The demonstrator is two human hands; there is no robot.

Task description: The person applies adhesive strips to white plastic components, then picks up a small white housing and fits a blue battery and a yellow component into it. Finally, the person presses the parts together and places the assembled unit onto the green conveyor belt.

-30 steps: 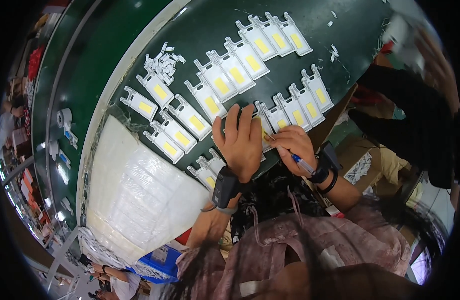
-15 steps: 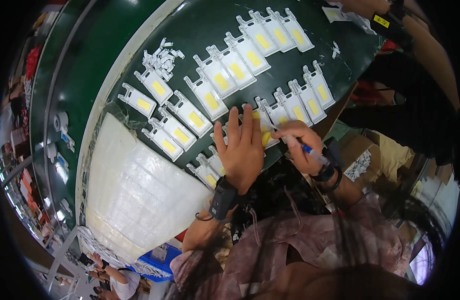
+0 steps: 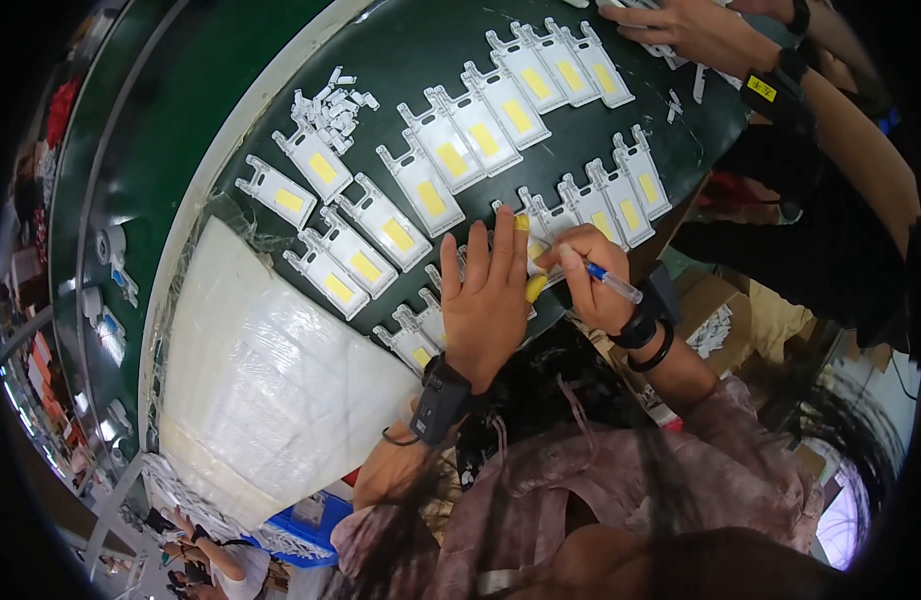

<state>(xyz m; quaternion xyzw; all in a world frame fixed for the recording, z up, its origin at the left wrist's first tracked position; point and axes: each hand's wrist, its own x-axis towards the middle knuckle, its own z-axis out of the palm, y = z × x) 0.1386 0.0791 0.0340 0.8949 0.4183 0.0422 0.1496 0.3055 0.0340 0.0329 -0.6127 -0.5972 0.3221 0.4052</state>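
Note:
My left hand (image 3: 484, 312) lies palm down with its fingers stretched out over a row of flat white plastic pieces, partly hiding them. Yellow coverings show on its index fingertip and thumb. Close beside the thumb, my right hand (image 3: 598, 292) is closed around a clear pen (image 3: 615, 282) with a blue part. The pen's tip end points at the white piece between my hands; whether it touches is hidden by the fingers. Each white piece (image 3: 594, 210) has a yellow rectangle and two prongs at its far end, and the row overlaps.
More such pieces (image 3: 441, 160) lie in overlapping rows on the dark green table (image 3: 351, 130). A heap of small white parts (image 3: 331, 112) sits at the far left. A plastic-wrapped white slab (image 3: 281, 360) covers the near left. Another person's hand (image 3: 696, 30) works at the far right.
My right hand has drawn in closer to my left hand, with the pen tilted differently. The other person's hand reaches further in at the far right.

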